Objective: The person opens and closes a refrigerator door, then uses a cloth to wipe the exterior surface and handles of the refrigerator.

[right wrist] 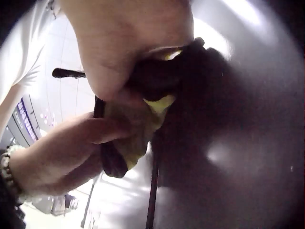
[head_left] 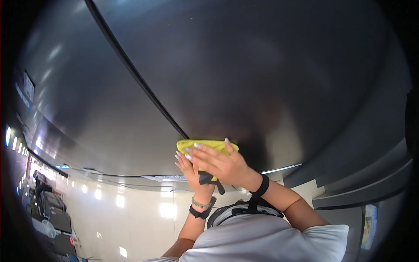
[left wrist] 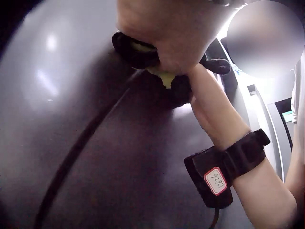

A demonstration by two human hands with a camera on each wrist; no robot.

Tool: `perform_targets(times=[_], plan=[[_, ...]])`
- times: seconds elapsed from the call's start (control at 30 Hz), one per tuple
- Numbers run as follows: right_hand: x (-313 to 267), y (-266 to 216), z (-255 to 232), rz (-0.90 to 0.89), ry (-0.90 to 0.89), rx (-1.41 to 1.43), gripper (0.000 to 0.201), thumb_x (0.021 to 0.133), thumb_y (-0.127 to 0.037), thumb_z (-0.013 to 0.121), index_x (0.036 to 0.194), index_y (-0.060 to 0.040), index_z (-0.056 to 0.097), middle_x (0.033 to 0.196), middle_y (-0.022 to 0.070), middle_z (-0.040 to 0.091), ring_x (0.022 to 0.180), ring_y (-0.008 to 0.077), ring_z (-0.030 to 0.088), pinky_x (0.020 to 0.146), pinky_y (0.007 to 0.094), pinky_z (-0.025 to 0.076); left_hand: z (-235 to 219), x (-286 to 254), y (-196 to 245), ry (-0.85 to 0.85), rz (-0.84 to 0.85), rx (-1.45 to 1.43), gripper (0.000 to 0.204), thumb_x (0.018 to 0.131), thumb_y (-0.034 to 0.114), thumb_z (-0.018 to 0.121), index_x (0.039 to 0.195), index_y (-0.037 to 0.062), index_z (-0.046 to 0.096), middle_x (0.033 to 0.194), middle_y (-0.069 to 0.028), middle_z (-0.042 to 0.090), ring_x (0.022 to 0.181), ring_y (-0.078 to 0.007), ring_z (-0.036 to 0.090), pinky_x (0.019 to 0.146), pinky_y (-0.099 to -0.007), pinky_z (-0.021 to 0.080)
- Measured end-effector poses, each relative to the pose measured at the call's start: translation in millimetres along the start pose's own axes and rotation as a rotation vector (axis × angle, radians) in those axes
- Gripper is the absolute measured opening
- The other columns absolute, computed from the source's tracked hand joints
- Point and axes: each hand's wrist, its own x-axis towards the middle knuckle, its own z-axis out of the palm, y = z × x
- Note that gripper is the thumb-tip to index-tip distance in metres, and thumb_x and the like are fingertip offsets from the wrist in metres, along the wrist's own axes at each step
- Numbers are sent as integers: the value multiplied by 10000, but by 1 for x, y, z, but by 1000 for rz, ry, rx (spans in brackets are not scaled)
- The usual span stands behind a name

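Both hands hold a yellow cloth item [head_left: 185,143] with black edging up against a large dark glossy panel [head_left: 262,87]. My right hand [head_left: 227,167] lies across its near side, fingers pointing left and gripping it. On the left, my left hand [head_left: 190,172] grips the lower left part, its thumb [right wrist: 107,130] on the cloth in the right wrist view. A short black tab [head_left: 221,189] sticks out below the hands. In the left wrist view a hand covers most of the cloth, leaving a yellow corner [left wrist: 167,78] and a black edge showing.
A dark seam [head_left: 131,67] runs along the panel down to the cloth. Below the hands runs the panel's edge with a light strip [head_left: 163,178]. Pale floor tiles [head_left: 126,214] lie beyond, with a white fan [head_left: 47,228] and dark equipment at left. Dark stepped surfaces [head_left: 358,192] stand at right.
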Motion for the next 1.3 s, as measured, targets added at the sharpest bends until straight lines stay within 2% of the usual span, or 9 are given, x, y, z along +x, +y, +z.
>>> perform_targets(times=[0.07,0.13,0.33,0.37,0.6,0.8,1.07,1.13,1.3], plan=[[8,16,-17,35,41,0,316,825,-215,477,1136,-166,463,1164,-26,518,1132,102,432,1035,447,64,11,22,26,113,-65,-83,539,822,308,489,1268,48,334,1338,-230,228,1243,-419,188,989,-546,129],[8,33,-38,92,93,8,329,819,-249,487,1135,-160,462,1153,-21,529,1123,117,444,1027,472,87,25,39,54,225,60,-3,499,840,320,469,1254,60,367,1358,-221,196,1252,-414,170,991,-535,137],[-33,108,-132,310,252,-129,297,837,-208,481,1124,-140,451,1126,13,552,1120,183,460,1014,495,148,62,68,173,87,374,-77,448,810,210,433,1237,73,422,1345,-206,261,1273,-370,165,1014,-506,38],[-46,125,-144,314,299,-195,295,835,-193,484,1121,-126,451,1135,38,545,1133,215,448,1007,502,162,68,69,189,27,455,22,445,812,224,458,1225,61,425,1341,-244,235,1271,-366,178,1017,-484,101],[-138,203,-202,525,459,-242,374,824,-171,494,1149,2,428,1201,203,451,1138,362,411,965,480,274,145,51,301,-49,707,85,453,780,201,420,1232,180,448,1313,-3,375,1234,-172,307,1022,-470,32],[-220,193,-177,1017,183,449,363,791,-118,490,1115,46,467,1055,203,537,978,316,536,832,326,418,182,-8,287,-211,786,317,480,765,195,425,1245,177,432,1342,38,326,1256,-124,250,938,-395,238],[-294,202,-162,1023,-52,797,534,655,-15,549,1167,38,406,1036,193,538,965,304,543,817,331,422,210,-71,248,-289,849,256,439,774,212,441,1209,164,462,1353,58,303,1250,-83,251,926,-308,291],[-271,200,-179,929,-72,770,553,636,11,526,1175,35,405,1080,198,520,1007,296,526,843,319,410,204,-68,254,-402,742,153,441,737,138,472,1177,150,501,1314,64,363,1225,-114,277,906,-398,295],[-202,195,-225,817,48,614,438,800,-76,477,1211,39,378,1234,219,405,1130,322,427,931,342,351,157,3,291,-215,703,-1,412,719,163,512,1129,124,533,1245,-30,448,1143,-191,389,932,-411,264]])
